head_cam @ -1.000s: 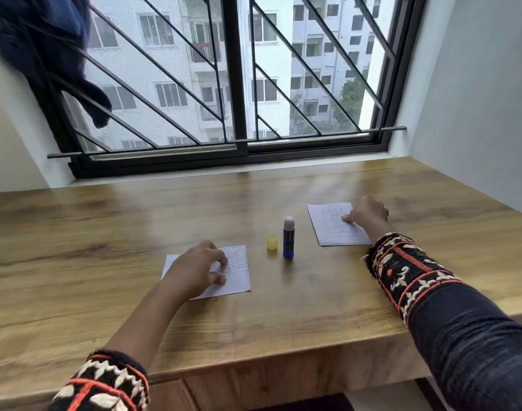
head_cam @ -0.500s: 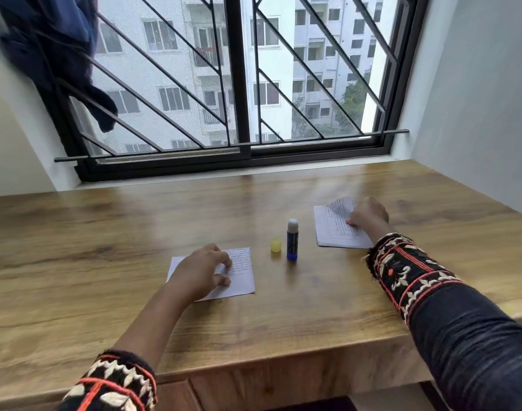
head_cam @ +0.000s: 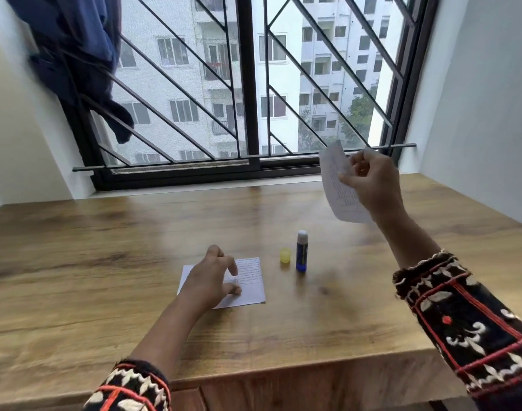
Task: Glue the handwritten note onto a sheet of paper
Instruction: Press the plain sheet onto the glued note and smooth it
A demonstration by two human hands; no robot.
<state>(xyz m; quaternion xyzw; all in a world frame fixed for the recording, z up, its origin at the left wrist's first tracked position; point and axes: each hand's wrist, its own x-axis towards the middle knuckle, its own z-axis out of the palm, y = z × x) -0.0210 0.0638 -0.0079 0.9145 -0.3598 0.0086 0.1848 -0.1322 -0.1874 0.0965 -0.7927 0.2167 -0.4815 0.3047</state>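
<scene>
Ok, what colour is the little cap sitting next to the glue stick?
Yellow. The cap shows clearly in the head view, left of the blue glue stick.

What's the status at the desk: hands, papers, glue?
Right hand holds one note up off the desk. Left hand rests on the other note. Glue stick upright, uncapped, yellow cap beside it. Nothing in the way.

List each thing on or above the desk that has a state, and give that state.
Glue stick: upright on the desk, uncapped.
Yellow cap: off, on the desk beside the stick.
Left note: flat on the desk, under the left hand.
Right note: lifted clear of the desk, pinched in the right hand.
</scene>
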